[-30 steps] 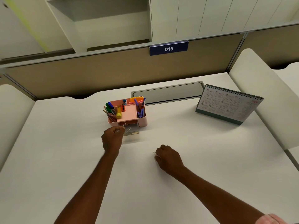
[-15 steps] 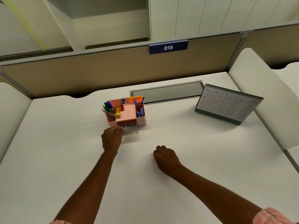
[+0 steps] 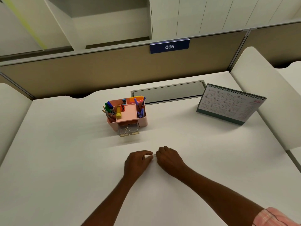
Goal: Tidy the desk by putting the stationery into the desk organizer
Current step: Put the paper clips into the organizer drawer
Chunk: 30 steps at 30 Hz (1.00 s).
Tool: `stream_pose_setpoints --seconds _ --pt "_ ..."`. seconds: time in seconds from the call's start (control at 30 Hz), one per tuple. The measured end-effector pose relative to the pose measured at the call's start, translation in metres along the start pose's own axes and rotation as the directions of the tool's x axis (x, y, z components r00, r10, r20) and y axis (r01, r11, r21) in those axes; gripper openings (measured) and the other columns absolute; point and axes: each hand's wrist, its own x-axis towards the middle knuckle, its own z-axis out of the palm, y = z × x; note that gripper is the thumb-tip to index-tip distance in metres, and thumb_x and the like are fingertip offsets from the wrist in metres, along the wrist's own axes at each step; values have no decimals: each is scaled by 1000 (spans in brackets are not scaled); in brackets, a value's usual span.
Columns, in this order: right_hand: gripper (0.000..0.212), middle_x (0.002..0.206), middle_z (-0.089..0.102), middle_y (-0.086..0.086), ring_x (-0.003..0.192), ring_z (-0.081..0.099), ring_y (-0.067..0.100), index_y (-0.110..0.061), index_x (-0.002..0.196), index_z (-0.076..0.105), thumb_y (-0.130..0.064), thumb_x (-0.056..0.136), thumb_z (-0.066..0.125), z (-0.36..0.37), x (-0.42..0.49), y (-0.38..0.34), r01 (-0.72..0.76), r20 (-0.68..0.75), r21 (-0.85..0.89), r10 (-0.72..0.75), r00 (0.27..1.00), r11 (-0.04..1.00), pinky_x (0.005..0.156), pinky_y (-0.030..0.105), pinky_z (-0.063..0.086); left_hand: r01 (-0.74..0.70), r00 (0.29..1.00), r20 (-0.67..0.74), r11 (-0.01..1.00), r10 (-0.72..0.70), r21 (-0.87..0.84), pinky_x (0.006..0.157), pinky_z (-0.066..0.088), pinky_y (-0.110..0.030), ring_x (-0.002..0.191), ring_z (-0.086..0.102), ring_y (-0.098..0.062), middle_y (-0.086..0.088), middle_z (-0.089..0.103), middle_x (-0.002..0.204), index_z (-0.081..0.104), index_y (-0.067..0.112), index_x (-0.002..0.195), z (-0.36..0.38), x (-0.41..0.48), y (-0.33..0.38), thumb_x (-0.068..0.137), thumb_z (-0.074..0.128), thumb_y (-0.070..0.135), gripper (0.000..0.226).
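Now left hand [image 3: 138, 162] off drawer [image 3: 128, 131], beside right hand [image 3: 169, 159]; right apparently pinches paperclip [image 3: 154, 154].

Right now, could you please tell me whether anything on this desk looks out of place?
The clear drawer at the front of the pink organizer stands pulled out, paper clips inside. One stray paper clip is outside it, between the fingertips of the left hand and right hand. Nothing looks spilled or damaged.
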Motion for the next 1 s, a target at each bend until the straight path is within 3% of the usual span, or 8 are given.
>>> stream_pose_setpoints --seconds 0.1,0.27,0.33,0.43,0.5,0.63,0.83,1.0 --pt "28 64 55 0 54 54 20 -19 65 57 -8 58 82 -3 0 1 -111 28 81 109 994 990 45 29 24 6 999 35 999 -7 43 88 57 -27 101 71 0 24 77 106 78 43 108 9 -2 -2 89 70 49 21" --pt "21 67 53 0 56 52 21 -19 69 54 -6 65 70 3 -7 4 -118 -61 90 124 990 989 49 30 21 34 999 -30 997 -32 72 70 54 -30 71 63 -6 13 64 70 68 42 105 14 4 9 89 73 49 18" --pt "11 67 53 0 57 52 20 -19 70 54 -9 72 57 6 -9 6 -116 -81 104 125 989 988 50 30 22 -17 1000 11 995 16 99 74 55 -29 79 67 -5 16 72 81 72 44 106 16 7 12 89 72 46 17" --pt "14 66 52 -1 56 52 20 -20 68 53 -10 74 44 6 -7 4 -132 -81 143 144 986 981 49 30 22 -53 998 43 986 47 157 75 53 -28 89 69 -4 22 76 95 75 43 100 18 7 15 92 65 39 14" --pt "14 65 52 -2 55 51 19 -20 66 52 -9 73 46 5 -7 4 -141 -98 153 157 983 978 48 29 20 -54 998 39 984 48 170 74 52 -27 90 68 -5 22 76 97 75 41 98 20 7 14 94 62 37 14" --pt "23 71 54 -1 60 52 20 -19 71 53 -6 68 72 7 -12 7 -144 -92 165 160 983 976 49 30 23 -46 999 9 989 45 142 74 54 -30 88 68 -6 19 76 95 75 39 96 17 3 10 95 62 40 13" --pt "9 87 56 1 74 54 24 -16 85 57 -19 89 65 11 -25 10 -143 -115 242 175 978 960 52 35 44 -37 971 -232 997 51 66 58 47 -26 67 56 -5 13 61 79 78 36 94 -10 8 15 92 77 38 3" --pt "4 95 56 0 82 53 23 -15 93 59 -19 93 57 17 -34 6 -150 -114 252 183 976 956 60 34 46 65 871 -490 997 -34 47 61 44 -26 78 62 -16 3 62 92 79 23 100 -54 36 25 89 81 33 15"
